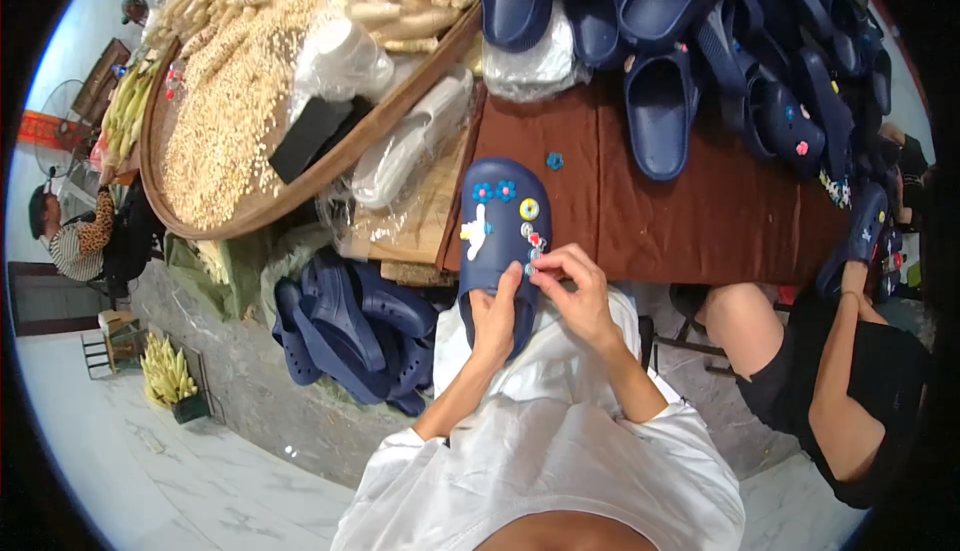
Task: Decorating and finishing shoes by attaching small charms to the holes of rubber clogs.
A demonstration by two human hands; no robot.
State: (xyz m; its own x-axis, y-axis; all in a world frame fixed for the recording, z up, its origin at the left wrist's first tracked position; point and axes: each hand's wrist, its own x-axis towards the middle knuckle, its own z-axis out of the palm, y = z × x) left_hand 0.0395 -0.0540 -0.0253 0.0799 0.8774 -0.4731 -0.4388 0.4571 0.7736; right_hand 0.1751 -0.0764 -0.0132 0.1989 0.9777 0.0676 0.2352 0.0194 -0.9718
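Observation:
A navy clog (505,213) lies toe-away over my lap, its toe end over the cloth's edge. My left hand (494,319) grips it by the strap end, thumb on top and fingers in the foot opening. On its upper are blue flower charms (494,192), a white figure charm (476,235), a yellow round charm (529,210) and several small charms down the right side. My right hand (580,296) pinches a small light-blue charm (532,267) at the clog's right edge; its exact shape is hidden by the fingertips. A loose blue flower charm (554,161) sits on the brown cloth.
Many navy clogs (660,111) cover the far right of the brown cloth (650,231). A large round tray (330,173) of corn kernels and cobs stands at left. More clogs (350,326) pile up below it. At right, a co-worker (840,381) handles another clog (868,223).

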